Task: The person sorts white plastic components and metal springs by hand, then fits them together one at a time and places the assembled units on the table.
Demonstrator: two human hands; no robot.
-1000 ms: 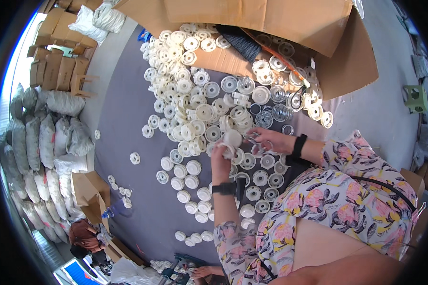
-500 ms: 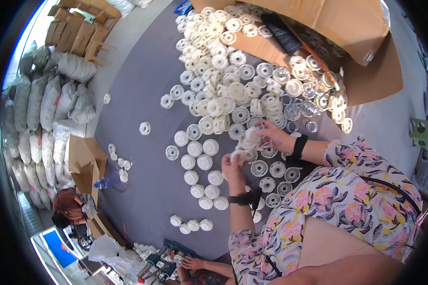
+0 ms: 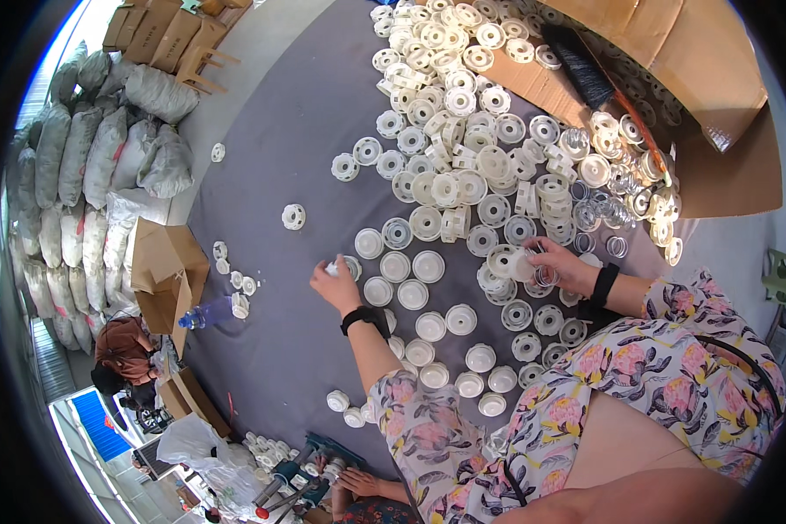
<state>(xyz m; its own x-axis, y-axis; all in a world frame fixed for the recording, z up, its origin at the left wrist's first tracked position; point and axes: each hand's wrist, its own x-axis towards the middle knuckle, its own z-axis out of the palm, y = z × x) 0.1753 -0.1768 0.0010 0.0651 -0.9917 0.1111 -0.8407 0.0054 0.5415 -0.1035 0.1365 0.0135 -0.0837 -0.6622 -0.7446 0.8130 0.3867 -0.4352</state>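
Note:
My left hand (image 3: 336, 288) reaches out over the dark cloth, fingers closed around a small white cap (image 3: 333, 269). It is right beside a white slotted wheel (image 3: 353, 267), partly covering it; whether they touch I cannot tell. My right hand (image 3: 563, 265) is curled around clear or metal-looking coiled rings (image 3: 546, 276), with a white disc (image 3: 522, 265) at its fingertips. Below it lie several slotted wheels (image 3: 516, 315) face up. Between my hands sit domed white caps (image 3: 412, 293) in loose groups, some near my left forearm.
A large pile of white wheels (image 3: 445, 113) spreads across the far side, with a black brush (image 3: 578, 65) and an open cardboard box (image 3: 729, 166). More rings (image 3: 616, 246) lie at right. A bottle (image 3: 210, 313) stands at left. Another person's hand (image 3: 358, 480) works by a small machine (image 3: 310, 472).
My left hand has moved left, away from my right, to the lone slotted wheel. My right hand still holds the rings. The view has shifted, so the table contents appear farther right.

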